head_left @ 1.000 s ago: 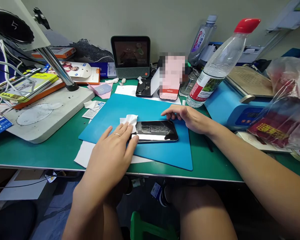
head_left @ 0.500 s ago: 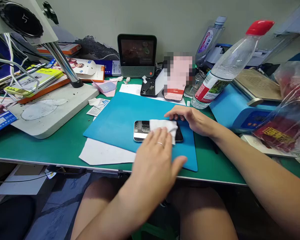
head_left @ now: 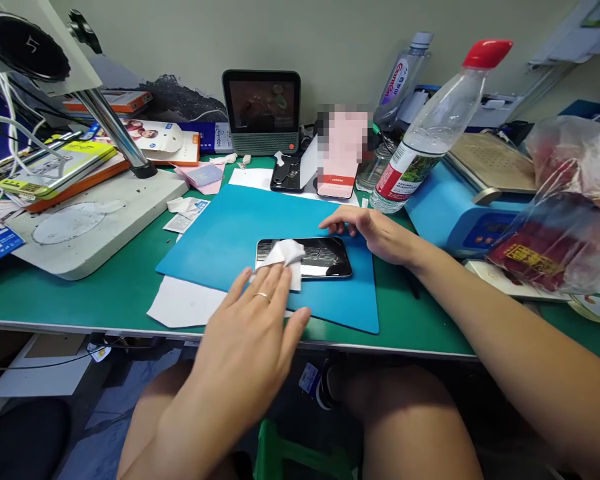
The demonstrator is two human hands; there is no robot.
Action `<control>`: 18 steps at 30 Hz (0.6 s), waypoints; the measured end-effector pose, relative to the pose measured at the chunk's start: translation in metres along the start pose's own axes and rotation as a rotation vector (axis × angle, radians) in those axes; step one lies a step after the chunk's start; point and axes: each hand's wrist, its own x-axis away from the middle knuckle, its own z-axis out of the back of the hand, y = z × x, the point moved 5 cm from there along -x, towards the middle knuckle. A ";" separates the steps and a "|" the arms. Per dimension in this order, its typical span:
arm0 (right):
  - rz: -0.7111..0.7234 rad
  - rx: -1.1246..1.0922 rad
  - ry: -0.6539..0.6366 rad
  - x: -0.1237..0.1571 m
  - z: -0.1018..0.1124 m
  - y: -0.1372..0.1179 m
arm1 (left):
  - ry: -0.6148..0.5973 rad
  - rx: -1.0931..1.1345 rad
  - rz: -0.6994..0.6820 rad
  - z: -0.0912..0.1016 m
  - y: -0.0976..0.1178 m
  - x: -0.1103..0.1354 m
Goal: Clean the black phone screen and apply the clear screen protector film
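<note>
A black phone (head_left: 320, 257) lies flat, screen up, on a blue mat (head_left: 240, 230) on the green table. My left hand (head_left: 250, 327) lies over the phone's near left part, fingers stretched out, pressing a white wipe (head_left: 285, 257) onto the glass. My right hand (head_left: 373, 230) rests at the phone's far right end, its fingertips touching the top right edge and holding it steady.
A microscope stand with a white base (head_left: 80, 233) occupies the left. A small screen (head_left: 261, 110), a phone on a holder (head_left: 337, 157), two water bottles (head_left: 425, 140), a blue machine (head_left: 460, 213) and a plastic bag (head_left: 570, 207) crowd the back and right. White paper (head_left: 180, 303) sticks out under the mat.
My left hand swept the wipe from the phone's left end across to its right, then back toward the left. My right hand stayed at the phone's far right end.
</note>
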 end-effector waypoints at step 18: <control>0.007 -0.008 -0.019 0.000 -0.003 -0.002 | 0.039 0.018 -0.061 -0.020 0.071 -0.034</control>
